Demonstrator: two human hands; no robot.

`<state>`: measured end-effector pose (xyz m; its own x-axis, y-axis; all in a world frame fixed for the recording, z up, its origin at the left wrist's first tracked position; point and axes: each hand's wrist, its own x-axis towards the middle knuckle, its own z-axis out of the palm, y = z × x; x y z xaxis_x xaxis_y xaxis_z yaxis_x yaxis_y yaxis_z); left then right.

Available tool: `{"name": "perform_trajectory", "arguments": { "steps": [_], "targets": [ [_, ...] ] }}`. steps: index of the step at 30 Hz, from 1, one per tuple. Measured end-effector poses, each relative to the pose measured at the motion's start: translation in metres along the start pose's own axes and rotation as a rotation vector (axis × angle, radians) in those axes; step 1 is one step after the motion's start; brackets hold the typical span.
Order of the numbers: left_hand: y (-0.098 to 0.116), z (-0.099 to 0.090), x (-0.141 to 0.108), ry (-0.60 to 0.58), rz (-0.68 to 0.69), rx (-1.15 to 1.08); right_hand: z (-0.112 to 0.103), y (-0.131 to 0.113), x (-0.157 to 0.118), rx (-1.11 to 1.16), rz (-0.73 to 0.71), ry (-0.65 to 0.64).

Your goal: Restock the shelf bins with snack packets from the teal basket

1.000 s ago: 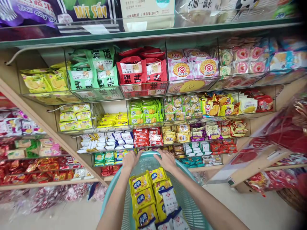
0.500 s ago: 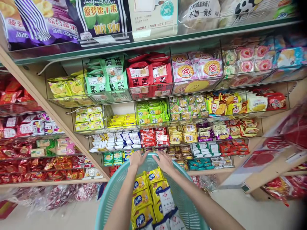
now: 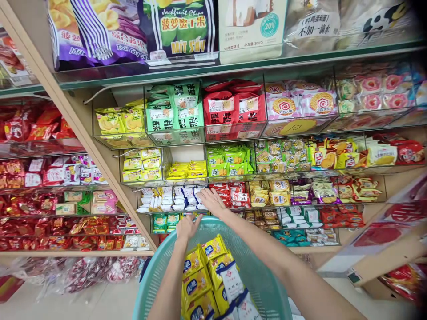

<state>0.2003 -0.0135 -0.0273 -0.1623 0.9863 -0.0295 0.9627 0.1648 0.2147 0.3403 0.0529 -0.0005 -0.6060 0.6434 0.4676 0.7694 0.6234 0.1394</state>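
Observation:
A teal plastic basket (image 3: 267,275) fills the lower middle. In it lie several yellow packets (image 3: 195,284) with blue labels and white-and-blue packets (image 3: 231,282). My left hand (image 3: 187,227) is at the basket's far rim, fingers bent over it. Beyond the rim, my right hand (image 3: 211,201) reaches out with fingers extended, at the front of a shelf bin, beside white-and-blue packets (image 3: 187,198) and red packets (image 3: 238,195). No packet shows in its fingers.
Clear-fronted shelf bins with yellow packs (image 3: 187,170), green packs (image 3: 230,160) and other snacks rise ahead. A wooden divider (image 3: 80,129) slants at left. Plastic-wrapped bags (image 3: 86,275) lie low at left.
My right hand has left the basket rim and moved forward to the shelf bin. My left hand stays at the rim. The shelves have shifted right in the view.

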Motion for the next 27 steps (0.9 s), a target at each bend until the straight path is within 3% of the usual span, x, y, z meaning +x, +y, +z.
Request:
{"name": "perform_trajectory", "arguments": {
  "steps": [7, 27],
  "targets": [
    [-0.023, -0.008, -0.004, 0.002, -0.050, -0.021, 0.033, -0.003, 0.009, -0.039, 0.083, 0.023],
    [-0.038, -0.007, 0.008, 0.006, -0.051, -0.036, 0.044, -0.005, 0.016, -0.069, 0.151, 0.034]
  ]
}}
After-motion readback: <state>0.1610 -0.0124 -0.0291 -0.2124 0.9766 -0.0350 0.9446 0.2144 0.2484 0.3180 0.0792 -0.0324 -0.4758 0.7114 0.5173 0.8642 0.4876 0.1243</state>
